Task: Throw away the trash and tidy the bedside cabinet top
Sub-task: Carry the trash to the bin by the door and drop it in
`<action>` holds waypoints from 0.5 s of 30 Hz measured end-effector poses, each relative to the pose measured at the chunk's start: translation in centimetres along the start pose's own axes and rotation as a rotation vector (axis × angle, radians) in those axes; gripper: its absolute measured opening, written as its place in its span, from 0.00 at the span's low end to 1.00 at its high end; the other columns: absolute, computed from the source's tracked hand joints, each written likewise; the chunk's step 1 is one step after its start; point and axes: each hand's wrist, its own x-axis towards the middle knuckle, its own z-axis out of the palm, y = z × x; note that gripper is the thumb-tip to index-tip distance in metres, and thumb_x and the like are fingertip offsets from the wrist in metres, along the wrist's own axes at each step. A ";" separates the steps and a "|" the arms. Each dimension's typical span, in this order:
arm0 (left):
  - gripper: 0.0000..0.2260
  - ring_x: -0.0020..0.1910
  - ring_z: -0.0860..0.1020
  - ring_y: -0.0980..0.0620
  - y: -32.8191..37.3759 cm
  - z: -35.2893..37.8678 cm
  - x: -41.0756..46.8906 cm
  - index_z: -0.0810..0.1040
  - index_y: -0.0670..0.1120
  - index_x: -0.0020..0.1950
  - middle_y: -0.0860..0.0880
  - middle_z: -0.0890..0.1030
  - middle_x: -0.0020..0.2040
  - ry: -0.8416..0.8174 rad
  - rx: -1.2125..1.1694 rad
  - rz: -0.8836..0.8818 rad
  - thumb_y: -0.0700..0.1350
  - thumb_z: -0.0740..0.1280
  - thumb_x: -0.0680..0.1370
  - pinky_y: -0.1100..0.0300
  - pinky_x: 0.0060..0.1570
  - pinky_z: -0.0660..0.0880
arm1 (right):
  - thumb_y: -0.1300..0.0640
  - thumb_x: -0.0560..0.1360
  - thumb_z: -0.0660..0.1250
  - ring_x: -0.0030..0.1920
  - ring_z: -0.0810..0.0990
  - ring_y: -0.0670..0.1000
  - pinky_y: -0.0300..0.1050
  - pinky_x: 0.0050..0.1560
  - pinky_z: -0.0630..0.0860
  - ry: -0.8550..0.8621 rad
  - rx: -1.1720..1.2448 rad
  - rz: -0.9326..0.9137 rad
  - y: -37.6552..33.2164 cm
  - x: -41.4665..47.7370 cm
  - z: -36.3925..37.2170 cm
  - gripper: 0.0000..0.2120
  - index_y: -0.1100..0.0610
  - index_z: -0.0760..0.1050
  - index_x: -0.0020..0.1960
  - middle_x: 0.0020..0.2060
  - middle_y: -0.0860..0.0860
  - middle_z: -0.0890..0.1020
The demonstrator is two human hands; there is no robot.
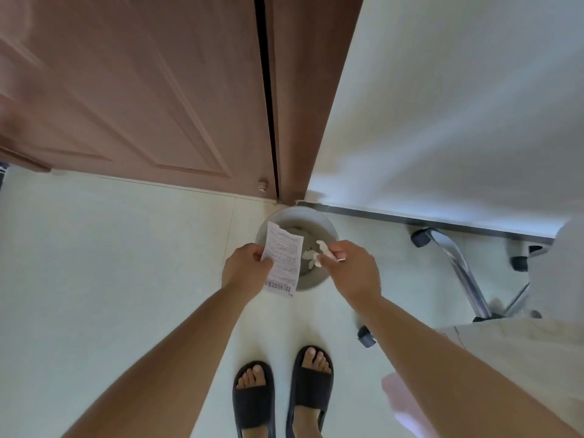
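Note:
A round grey trash bin (325,224) stands on the floor in the corner between the door and the wall. My left hand (245,268) pinches a printed paper slip (283,260) by its left edge, held over the bin's near left rim. My right hand (352,268) is closed on small white scraps (322,249) that stick out past the fingers above the bin's opening. More pale scraps (308,256) lie inside the bin. The bedside cabinet is out of view.
A brown wooden door (142,99) with a floor stopper (262,185) is ahead left. A white wall (458,105) is ahead right. An office chair with chrome legs and black casters (458,267) stands at the right. My feet in black slippers (284,396) are on the pale tiles.

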 end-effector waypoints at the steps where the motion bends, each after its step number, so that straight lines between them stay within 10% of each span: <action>1: 0.08 0.45 0.78 0.46 0.1 0.6 0.7 0.79 0.45 0.52 0.47 0.83 0.49 -0.001 0.008 0.014 0.44 0.63 0.76 0.59 0.39 0.71 | 0.49 0.72 0.68 0.44 0.76 0.51 0.46 0.45 0.71 -0.002 0.006 0.011 0.4 0.8 0.5 0.08 0.51 0.78 0.49 0.42 0.47 0.80; 11: 0.25 0.62 0.73 0.44 -0.3 -0.1 0.7 0.65 0.46 0.71 0.46 0.71 0.69 -0.190 0.311 -0.086 0.53 0.61 0.76 0.54 0.54 0.72 | 0.52 0.74 0.67 0.58 0.75 0.56 0.48 0.53 0.72 -0.041 -0.131 -0.087 1.0 0.7 -0.7 0.18 0.56 0.73 0.62 0.59 0.55 0.78; 15: 0.23 0.66 0.69 0.45 1.6 -3.7 -3.0 0.64 0.46 0.71 0.46 0.70 0.69 -0.037 0.698 0.134 0.53 0.59 0.78 0.50 0.60 0.69 | 0.49 0.75 0.66 0.65 0.71 0.55 0.48 0.60 0.69 0.079 -0.259 -0.245 -0.3 -1.5 -4.3 0.23 0.56 0.69 0.67 0.65 0.53 0.74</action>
